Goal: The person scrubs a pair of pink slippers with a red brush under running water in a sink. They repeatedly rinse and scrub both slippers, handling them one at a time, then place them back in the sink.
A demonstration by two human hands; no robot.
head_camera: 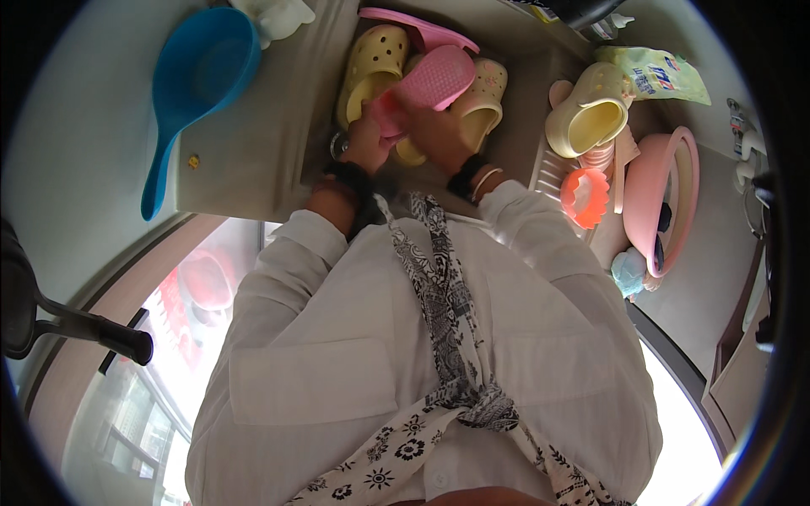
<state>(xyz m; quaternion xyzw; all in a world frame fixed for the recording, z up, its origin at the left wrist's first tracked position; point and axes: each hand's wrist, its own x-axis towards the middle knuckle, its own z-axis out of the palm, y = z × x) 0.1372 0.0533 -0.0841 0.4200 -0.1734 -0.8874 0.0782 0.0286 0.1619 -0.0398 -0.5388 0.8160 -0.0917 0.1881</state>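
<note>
A pink slipper point(444, 74) with a textured footbed lies at a slant over the sink basin. My left hand point(367, 140) grips its near end. Across the same end lies my right hand point(436, 134), blurred; its fingers and whatever they may hold cannot be made out. A reddish patch shows between the hands, too blurred to name. To the left is a cream clog point(380, 54) with holes, to the right another cream clog point(484, 95) with small charms. Behind them a second pink slipper point(421, 26) leans on the basin wall.
Left of the basin point(307, 126) is a blue plastic dipper point(205, 69). At the right stand another cream clog point(591, 114), a scalloped orange cup point(585, 197), a pink basin point(645, 202) and a green refill pouch point(661, 76). A black handle point(120, 338) juts in at the lower left.
</note>
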